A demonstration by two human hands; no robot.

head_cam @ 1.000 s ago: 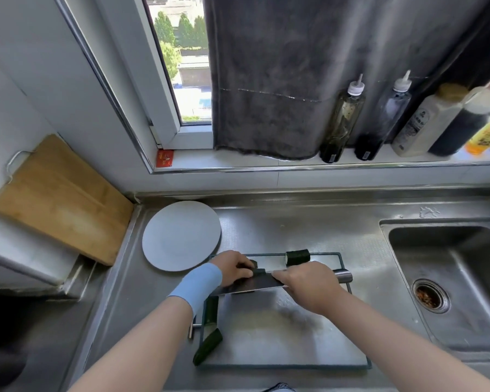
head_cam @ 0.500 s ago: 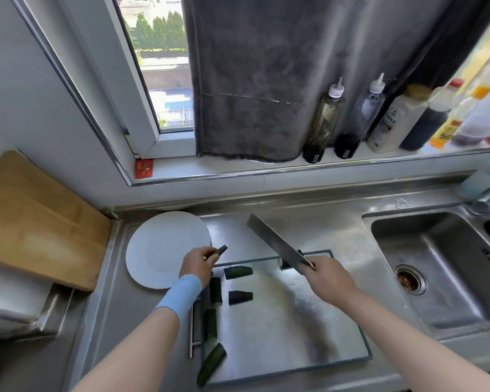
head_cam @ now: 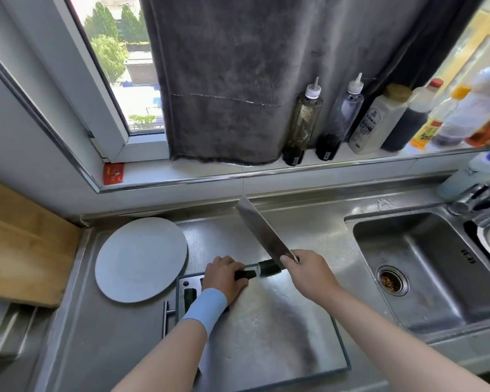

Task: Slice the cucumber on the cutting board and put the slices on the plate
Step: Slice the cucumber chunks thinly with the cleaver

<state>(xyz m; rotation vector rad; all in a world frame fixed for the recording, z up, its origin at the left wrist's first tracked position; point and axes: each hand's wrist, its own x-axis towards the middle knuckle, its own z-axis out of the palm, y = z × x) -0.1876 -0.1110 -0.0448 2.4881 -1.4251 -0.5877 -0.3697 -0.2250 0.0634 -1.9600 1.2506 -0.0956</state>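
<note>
Cucumber (head_cam: 245,275) lies at the far edge of the board (head_cam: 266,349), one piece gripped under the curled fingers of your left hand (head_cam: 224,275), with a chunk (head_cam: 268,268) just beside it. Your right hand (head_cam: 306,271) grips the knife (head_cam: 262,232), its blade raised over the counter (head_cam: 309,222). The plate (head_cam: 140,258) sits left, near the board's corner, and bare board stretches toward you.

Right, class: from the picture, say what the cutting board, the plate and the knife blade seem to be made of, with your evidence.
Cutting board: likely brushed steel, grey with blurred reflections, dark rim. Plate: matte pale grey, probably ceramic or melamine; unclear. Knife blade: polished metal, mirror-like sheen.
</note>
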